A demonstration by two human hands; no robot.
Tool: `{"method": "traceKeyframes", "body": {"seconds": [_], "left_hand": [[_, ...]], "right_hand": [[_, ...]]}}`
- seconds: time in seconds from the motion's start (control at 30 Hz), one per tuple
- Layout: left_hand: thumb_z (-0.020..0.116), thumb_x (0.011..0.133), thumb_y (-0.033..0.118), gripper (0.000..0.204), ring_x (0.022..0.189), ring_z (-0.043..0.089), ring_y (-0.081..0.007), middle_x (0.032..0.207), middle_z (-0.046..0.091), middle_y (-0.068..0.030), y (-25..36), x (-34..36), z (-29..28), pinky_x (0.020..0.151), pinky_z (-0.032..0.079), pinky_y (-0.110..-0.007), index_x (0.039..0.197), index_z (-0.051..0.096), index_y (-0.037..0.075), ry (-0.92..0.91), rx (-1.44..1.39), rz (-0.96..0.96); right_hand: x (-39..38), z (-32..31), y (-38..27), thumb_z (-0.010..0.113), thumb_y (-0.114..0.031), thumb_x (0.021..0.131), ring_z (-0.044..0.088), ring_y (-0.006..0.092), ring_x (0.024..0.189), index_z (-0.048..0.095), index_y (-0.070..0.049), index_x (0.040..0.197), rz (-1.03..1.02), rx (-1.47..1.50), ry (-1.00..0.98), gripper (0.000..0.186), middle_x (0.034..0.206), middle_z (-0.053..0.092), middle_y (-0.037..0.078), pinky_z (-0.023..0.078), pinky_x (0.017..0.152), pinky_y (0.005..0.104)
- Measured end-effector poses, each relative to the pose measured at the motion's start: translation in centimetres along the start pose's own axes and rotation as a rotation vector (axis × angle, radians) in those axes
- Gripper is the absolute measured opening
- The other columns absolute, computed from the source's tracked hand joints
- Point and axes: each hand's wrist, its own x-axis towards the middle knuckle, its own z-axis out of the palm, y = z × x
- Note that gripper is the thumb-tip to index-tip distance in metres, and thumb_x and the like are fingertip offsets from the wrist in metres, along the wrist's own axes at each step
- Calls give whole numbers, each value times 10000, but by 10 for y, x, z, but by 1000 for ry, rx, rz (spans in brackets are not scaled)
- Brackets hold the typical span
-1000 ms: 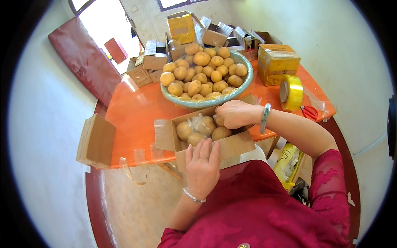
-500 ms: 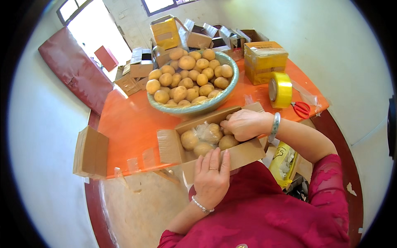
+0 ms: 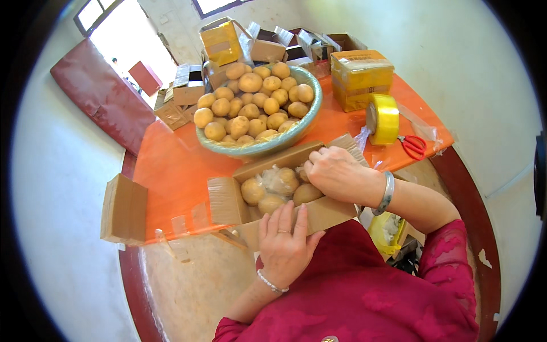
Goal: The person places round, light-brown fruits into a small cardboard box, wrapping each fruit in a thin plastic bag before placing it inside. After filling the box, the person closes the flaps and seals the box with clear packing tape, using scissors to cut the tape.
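Head view: from where I stand, the open brown cardboard box [image 3: 222, 200] sits at the near edge of the orange counter [image 3: 174, 174], its front seeming to jut past that edge, within easy reach of both hands. The left hand [image 3: 285, 242] lies on the box's near side, fingers straight and slightly apart, pressing rather than gripping, apparently to keep the box from sliding. The right hand [image 3: 337, 174] bends over the box's right end with its fingers curled downward; I cannot tell whether they are clamped on anything, since the knuckles hide the tips.

Inside the box are several round, yellow-brown fruits [image 3: 252, 191], with crumpled clear plastic film [image 3: 274, 180] among them. Just beyond, toward the far edge, a wide pale-green basin [image 3: 314, 117] is heaped with more of the same fruit, probably set there so it is a short reach away. A plain brown cardboard carton [image 3: 125, 208] stands at the counter's left near corner. Near the right corner, a yellow tape roll [image 3: 385, 119] rests beside red-handled scissors [image 3: 413, 147], handy for the right arm. Behind them sits a yellow-taped cardboard box [image 3: 362, 82]; open cartons [image 3: 268, 50] crowd the far edge.
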Motion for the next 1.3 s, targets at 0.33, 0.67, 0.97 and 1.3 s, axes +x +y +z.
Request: {"method": "traceKeyframes", "body": {"seconds": [0.33,0.67,0.97,1.3], "left_hand": [[759,705,275,546,1124,509,-344,1229,538,-189,1,6,-4,999,342,-478,1161,600,19,-36,-99,-10],[520,908,243,570,1311,381,-311,1416,393,-194,-68,-39,-16,1093,291,-440,1357,370,-75,633,-649,-460],[398,950,556,744,1297,404,-251,1403,422,-154,-82,-42,16,1080,318,-390,1372,358,-55,524,-1373,-681],[480,852,681,980,1317,381,-260,1440,372,-167,-77,-34,14,1083,318,-387,1427,248,-78,358,-1345,-551]], "right_hand": [[-24,13,0,647,8,740,636,303,861,628,-7,911,27,337,762,173,988,642,140,522,760,384],[-105,55,4,565,-40,906,543,189,1145,468,26,1306,592,1320,1150,417,1254,558,110,423,991,325],[-72,64,-8,587,-64,888,523,177,1157,401,47,1365,570,1653,1010,524,1274,545,119,405,993,315],[-65,66,-8,576,-38,881,542,165,1126,417,56,1360,548,1666,992,513,1262,558,113,419,967,294]]}}
